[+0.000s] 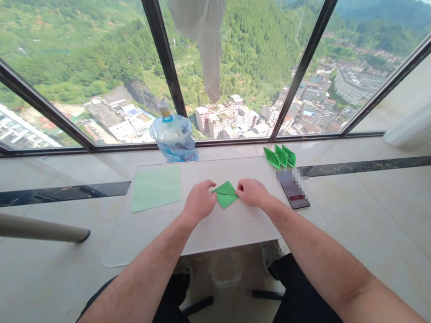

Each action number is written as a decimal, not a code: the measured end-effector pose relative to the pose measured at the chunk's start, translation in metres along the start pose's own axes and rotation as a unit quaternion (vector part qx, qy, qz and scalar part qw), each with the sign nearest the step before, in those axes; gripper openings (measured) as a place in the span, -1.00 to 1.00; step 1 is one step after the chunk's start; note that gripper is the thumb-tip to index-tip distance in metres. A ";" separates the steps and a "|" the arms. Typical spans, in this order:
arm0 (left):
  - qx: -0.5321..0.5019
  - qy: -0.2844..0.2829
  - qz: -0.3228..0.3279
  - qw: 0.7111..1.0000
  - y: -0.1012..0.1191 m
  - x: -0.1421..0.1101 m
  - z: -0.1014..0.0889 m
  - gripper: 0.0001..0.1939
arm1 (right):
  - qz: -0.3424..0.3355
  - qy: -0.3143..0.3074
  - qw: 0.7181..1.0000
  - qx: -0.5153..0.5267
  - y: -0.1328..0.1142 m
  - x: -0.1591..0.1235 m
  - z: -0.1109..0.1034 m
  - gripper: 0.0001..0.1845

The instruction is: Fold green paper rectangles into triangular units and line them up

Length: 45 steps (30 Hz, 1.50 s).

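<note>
A small piece of folded green paper [227,199] lies near the middle of the white table, shaped like a diamond with a crease across it. My left hand [201,199] pinches its left corner between thumb and forefinger. At the opposite corner, my right hand [252,192] has its fingers curled closed on the paper's right tip. Flat at the table's left lies a light green sheet of paper [156,188]. Several folded green paper pieces [280,157] stand together at the far right corner.
The white table [222,232] has a phone [295,192] on its right side. Behind the table, a large clear water bottle [175,137] stands by the window. A grey pole [34,225] reaches in from the left. White cloth [203,30] hangs before the glass.
</note>
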<state>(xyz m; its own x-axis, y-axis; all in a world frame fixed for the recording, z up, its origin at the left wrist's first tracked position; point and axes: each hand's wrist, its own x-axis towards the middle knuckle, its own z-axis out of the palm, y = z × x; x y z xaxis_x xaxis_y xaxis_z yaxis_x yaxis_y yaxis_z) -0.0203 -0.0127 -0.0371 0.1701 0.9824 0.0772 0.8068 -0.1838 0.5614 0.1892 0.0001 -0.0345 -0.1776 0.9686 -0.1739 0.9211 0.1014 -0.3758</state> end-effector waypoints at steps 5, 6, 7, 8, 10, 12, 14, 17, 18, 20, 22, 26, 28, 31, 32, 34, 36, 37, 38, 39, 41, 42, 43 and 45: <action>-0.046 -0.031 -0.023 0.998 0.005 0.003 0.000 -0.70 | -0.003 0.019 1.000 0.023 -0.003 -0.003 0.001 -0.90; -0.046 -0.034 -0.024 0.998 0.006 0.004 0.000 -0.71 | -0.006 0.021 0.999 0.024 -0.003 -0.003 0.001 -0.90; -0.045 -0.036 -0.026 0.998 0.006 0.004 0.001 -0.71 | -0.011 0.021 0.999 0.024 -0.004 -0.004 0.001 -0.91; -0.045 -0.040 -0.027 0.998 0.006 0.004 0.001 -0.72 | -0.017 0.020 0.999 0.027 -0.004 -0.004 0.002 -0.93; -0.047 -0.045 -0.025 0.998 0.006 0.004 0.003 -0.73 | -0.026 0.018 0.999 0.042 -0.004 -0.004 0.002 -0.95; -0.057 -0.048 -0.024 0.997 0.005 0.004 0.004 -0.72 | -0.029 0.013 0.997 0.074 -0.002 -0.003 0.002 -0.94; -0.066 -0.049 -0.024 0.996 0.004 0.004 0.005 -0.72 | -0.032 0.010 0.992 0.118 0.000 -0.002 0.003 -0.92; -0.083 -0.049 -0.026 0.995 0.002 0.005 0.005 -0.69 | -0.027 0.025 0.979 0.199 0.002 0.000 0.001 -0.91; -0.094 -0.048 -0.026 0.994 0.001 0.006 0.005 -0.65 | -0.018 0.029 0.971 0.236 0.002 0.000 0.000 -0.91; -0.126 -0.043 -0.014 0.991 0.001 0.006 0.003 -0.57 | 0.015 0.028 0.942 0.334 0.002 0.002 -0.003 -0.91; -0.166 -0.041 0.010 0.985 0.003 0.006 0.001 -0.49 | 0.050 0.012 0.893 0.447 0.002 0.004 -0.007 -0.90; -0.210 -0.013 0.029 0.977 0.009 0.006 -0.001 -0.64 | 0.098 -0.007 0.807 0.582 0.001 0.004 -0.015 -0.92; -0.222 0.017 0.015 0.975 0.011 0.007 -0.002 -0.80 | 0.090 -0.024 0.788 0.608 0.002 0.002 -0.018 -0.93; -0.248 0.034 -0.019 0.968 0.011 0.010 -0.005 -0.84 | 0.016 -0.043 0.818 0.574 0.002 -0.004 -0.024 -0.74; -0.258 0.031 -0.031 0.965 0.011 0.010 -0.007 -0.83 | -0.007 -0.036 0.844 0.535 0.003 -0.006 -0.026 -0.70; -0.291 0.021 -0.048 0.955 0.012 0.011 -0.011 -0.81 | -0.031 -0.008 0.893 0.448 0.002 -0.010 -0.028 -0.69; -0.338 0.004 -0.055 0.940 0.014 0.010 -0.015 -0.79 | -0.036 0.016 0.916 0.400 0.001 -0.012 -0.029 -0.74; -0.362 -0.006 -0.058 0.930 0.016 0.010 -0.017 -0.78 | -0.038 0.018 0.917 0.398 0.000 -0.012 -0.030 -0.75; -0.383 -0.016 -0.063 0.922 0.018 0.009 -0.018 -0.76 | -0.040 0.017 0.913 0.405 -0.001 -0.013 -0.030 -0.76; -0.400 -0.023 -0.069 0.914 0.020 0.008 -0.019 -0.74 | -0.042 0.016 0.909 0.414 -0.002 -0.014 -0.031 -0.77; -0.419 -0.032 -0.076 0.904 0.023 0.007 -0.021 -0.72 | -0.049 0.007 0.904 0.425 -0.003 -0.015 -0.032 -0.78; -0.424 -0.036 -0.076 0.902 0.024 0.007 -0.021 -0.72 | -0.054 0.001 0.904 0.424 -0.004 -0.016 -0.033 -0.79; -0.427 -0.041 -0.075 0.900 0.024 0.006 -0.022 -0.71 | -0.058 -0.005 0.905 0.420 -0.003 -0.017 -0.034 -0.78; -0.441 -0.052 -0.071 0.893 0.024 0.006 -0.022 -0.70 | -0.064 -0.017 0.906 0.418 -0.003 -0.017 -0.035 -0.77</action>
<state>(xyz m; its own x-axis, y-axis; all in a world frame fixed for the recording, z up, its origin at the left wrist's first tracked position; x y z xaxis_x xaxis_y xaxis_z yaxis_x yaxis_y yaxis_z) -0.0122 -0.0107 -0.0044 0.1897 0.9769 -0.0985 0.0722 0.0861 0.9937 0.2018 -0.0090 0.0009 -0.2871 0.9524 -0.1025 0.3106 -0.0086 -0.9505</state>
